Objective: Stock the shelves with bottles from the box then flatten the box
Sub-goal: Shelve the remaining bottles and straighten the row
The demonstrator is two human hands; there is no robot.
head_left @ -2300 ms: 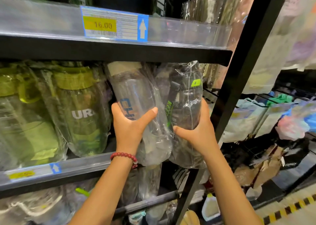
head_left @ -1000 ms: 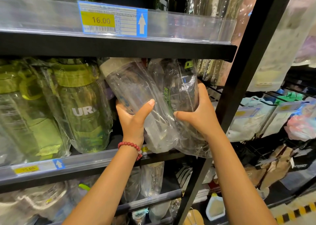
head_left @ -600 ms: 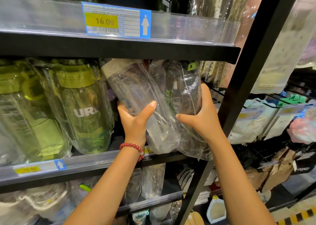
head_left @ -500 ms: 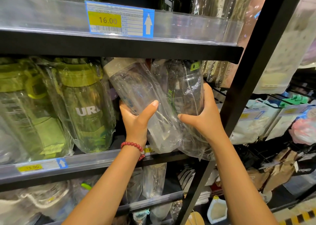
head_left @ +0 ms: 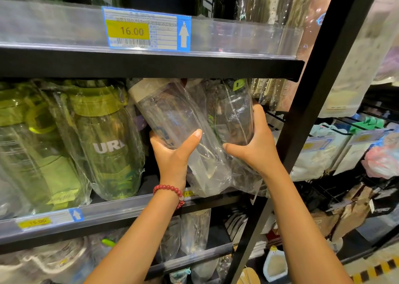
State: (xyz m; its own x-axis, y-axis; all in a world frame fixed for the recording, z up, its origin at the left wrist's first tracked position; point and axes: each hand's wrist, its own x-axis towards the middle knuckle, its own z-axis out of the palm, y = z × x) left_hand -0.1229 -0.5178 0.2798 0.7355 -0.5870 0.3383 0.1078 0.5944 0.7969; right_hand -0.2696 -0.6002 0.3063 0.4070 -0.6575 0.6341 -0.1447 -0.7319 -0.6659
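A: Head view: what do the hands hold?

B: The left hand curls round a clear bottle wrapped in plastic, tilted left, its beige cap up under the shelf above. The right hand grips a darker wrapped bottle, upright, touching the first.

A: Where are they?

B: At the middle shelf, right end, beside green bottles. A price tag above reads 16.00.

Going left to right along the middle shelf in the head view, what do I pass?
Green bottle with white lettering → left hand → clear bottle with beige lid → dark bottle with green tab → right hand → black shelf upright.
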